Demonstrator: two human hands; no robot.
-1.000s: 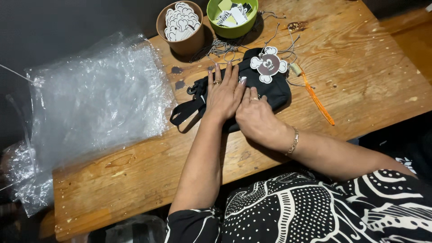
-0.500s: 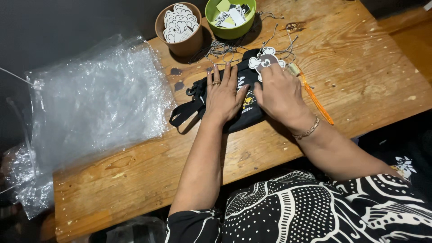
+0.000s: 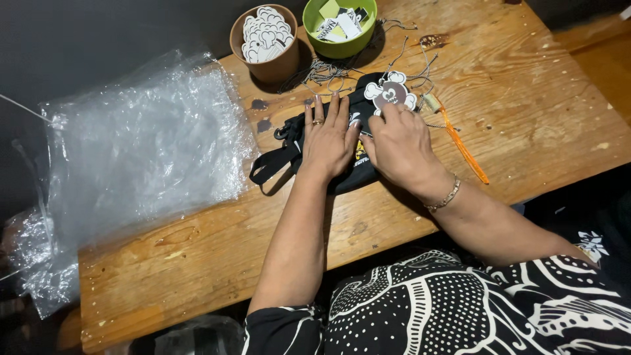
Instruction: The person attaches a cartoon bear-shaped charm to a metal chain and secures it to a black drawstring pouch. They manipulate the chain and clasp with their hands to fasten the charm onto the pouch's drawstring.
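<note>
A small black pouch bag with a strap lies on the wooden table. My left hand rests flat on the bag, fingers spread, a ring on one finger. Beside it my right hand, with a bracelet at the wrist, also lies on the bag, its fingertips touching a white and brown cloud-shaped paper tag at the bag's far end. Neither hand grips anything.
A brown cup of white cut-out tags and a green bowl of paper labels stand at the far edge, with loose strings beside them. An orange-handled tool lies right of the bag. Crumpled clear plastic bags cover the left.
My right hand has moved from the bag's near end up to the tag at its far end. My left hand has stayed flat on the bag.
</note>
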